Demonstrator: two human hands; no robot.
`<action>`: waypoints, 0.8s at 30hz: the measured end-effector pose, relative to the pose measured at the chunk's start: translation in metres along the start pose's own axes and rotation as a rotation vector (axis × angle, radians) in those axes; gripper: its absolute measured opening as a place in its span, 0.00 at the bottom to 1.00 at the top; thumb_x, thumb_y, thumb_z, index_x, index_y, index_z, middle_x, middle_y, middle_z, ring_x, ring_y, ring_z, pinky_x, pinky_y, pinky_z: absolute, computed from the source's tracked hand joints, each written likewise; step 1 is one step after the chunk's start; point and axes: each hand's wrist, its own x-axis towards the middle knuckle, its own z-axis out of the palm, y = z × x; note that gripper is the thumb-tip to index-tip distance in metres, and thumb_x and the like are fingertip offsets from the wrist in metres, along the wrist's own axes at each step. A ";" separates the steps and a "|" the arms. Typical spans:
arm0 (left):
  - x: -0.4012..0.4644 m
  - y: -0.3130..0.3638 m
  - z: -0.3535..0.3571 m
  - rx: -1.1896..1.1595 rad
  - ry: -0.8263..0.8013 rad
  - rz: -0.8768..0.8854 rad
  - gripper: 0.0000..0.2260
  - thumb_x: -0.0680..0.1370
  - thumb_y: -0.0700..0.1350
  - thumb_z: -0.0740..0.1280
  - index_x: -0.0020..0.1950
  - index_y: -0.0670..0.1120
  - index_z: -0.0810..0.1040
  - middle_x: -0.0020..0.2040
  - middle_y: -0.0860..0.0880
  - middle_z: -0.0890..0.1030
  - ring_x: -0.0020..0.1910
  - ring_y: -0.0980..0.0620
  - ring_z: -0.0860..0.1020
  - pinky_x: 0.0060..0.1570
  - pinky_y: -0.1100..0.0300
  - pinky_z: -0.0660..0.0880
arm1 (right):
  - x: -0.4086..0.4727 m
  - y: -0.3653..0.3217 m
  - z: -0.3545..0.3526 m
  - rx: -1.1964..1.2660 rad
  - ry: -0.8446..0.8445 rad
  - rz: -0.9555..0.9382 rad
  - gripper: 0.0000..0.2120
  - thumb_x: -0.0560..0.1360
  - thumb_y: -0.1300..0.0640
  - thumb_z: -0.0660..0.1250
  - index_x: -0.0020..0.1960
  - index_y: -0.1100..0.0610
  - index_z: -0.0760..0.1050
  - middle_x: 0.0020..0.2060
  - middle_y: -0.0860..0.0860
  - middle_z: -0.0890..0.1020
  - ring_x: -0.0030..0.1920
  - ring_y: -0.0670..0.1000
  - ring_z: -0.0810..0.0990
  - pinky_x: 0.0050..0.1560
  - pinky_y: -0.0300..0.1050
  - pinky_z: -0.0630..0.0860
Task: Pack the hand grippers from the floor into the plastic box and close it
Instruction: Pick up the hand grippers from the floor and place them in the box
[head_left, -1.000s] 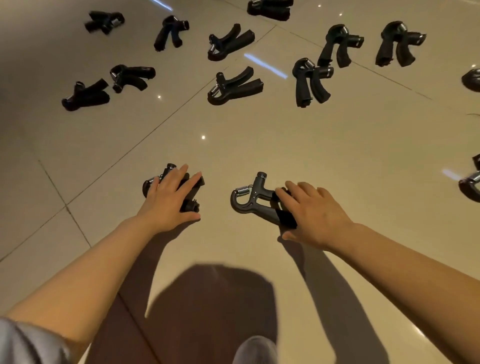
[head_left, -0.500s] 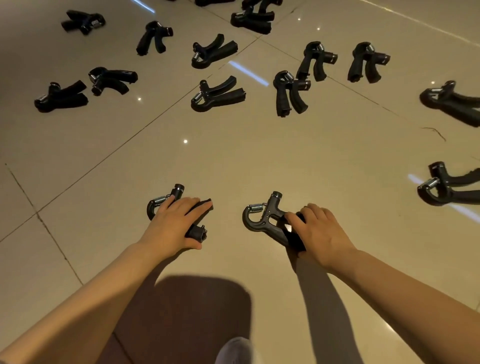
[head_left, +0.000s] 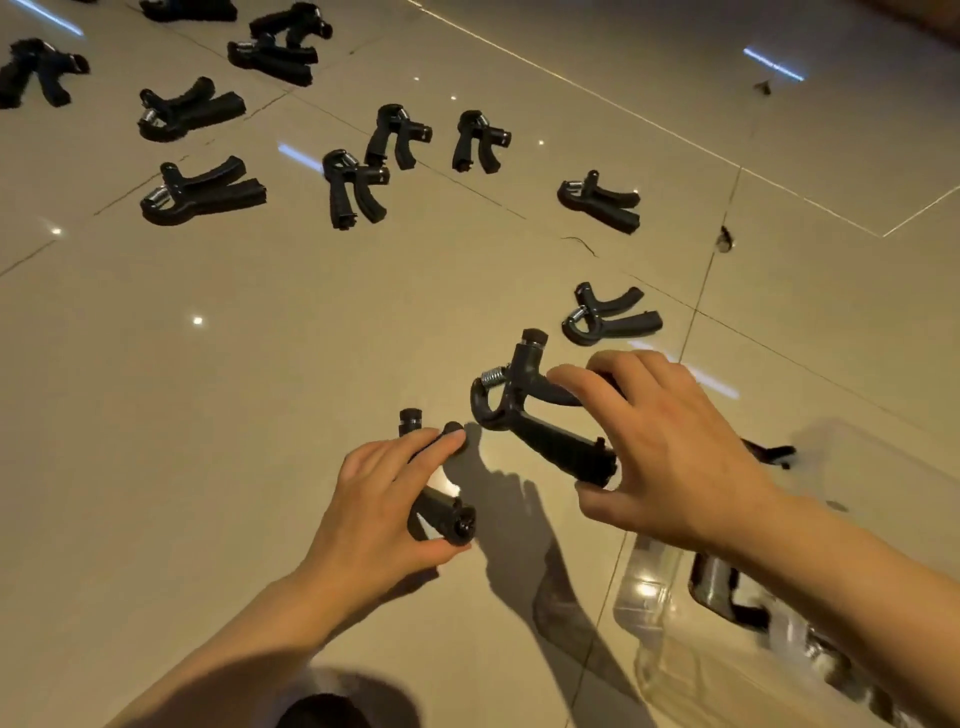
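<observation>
My right hand (head_left: 670, 452) grips a black hand gripper (head_left: 524, 410) by its handles and holds it above the floor, spring end pointing left. My left hand (head_left: 379, 509) holds a second black hand gripper (head_left: 441, 514), mostly hidden under the fingers. A clear plastic box (head_left: 654, 608) stands at the lower right, partly behind my right forearm, with at least one dark gripper (head_left: 727, 597) inside. Several more black grippers lie on the beige tiled floor, the nearest one (head_left: 608, 314) just beyond my right hand.
Other grippers are scattered across the far left and middle of the floor, such as one (head_left: 202, 189) at the left and one (head_left: 600, 200) at the right. Small dark specks (head_left: 724, 240) lie on the tile joints. My shoe tip (head_left: 322, 712) shows at the bottom.
Both hands have lifted their grippers off the floor and moved right toward the plastic box, which has come into view as the camera turned right.
</observation>
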 end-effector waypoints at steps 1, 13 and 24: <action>0.001 0.015 0.002 -0.037 0.023 0.018 0.38 0.63 0.65 0.67 0.71 0.55 0.63 0.65 0.55 0.72 0.63 0.57 0.67 0.64 0.66 0.55 | -0.014 0.006 -0.007 0.007 0.040 0.026 0.40 0.58 0.44 0.74 0.66 0.51 0.64 0.55 0.54 0.75 0.54 0.56 0.73 0.52 0.49 0.71; 0.004 0.154 0.017 -0.361 0.001 0.169 0.38 0.61 0.60 0.73 0.68 0.62 0.61 0.66 0.64 0.65 0.66 0.60 0.68 0.61 0.69 0.65 | -0.194 0.073 -0.034 0.140 0.383 0.405 0.35 0.63 0.48 0.72 0.67 0.56 0.66 0.58 0.58 0.73 0.57 0.56 0.70 0.53 0.45 0.66; 0.040 0.215 0.062 -0.185 -0.061 0.423 0.35 0.67 0.58 0.68 0.72 0.60 0.59 0.69 0.56 0.65 0.68 0.61 0.61 0.62 0.60 0.59 | -0.265 0.125 0.000 0.291 0.231 0.608 0.42 0.59 0.55 0.78 0.69 0.50 0.64 0.62 0.53 0.73 0.62 0.55 0.70 0.58 0.45 0.65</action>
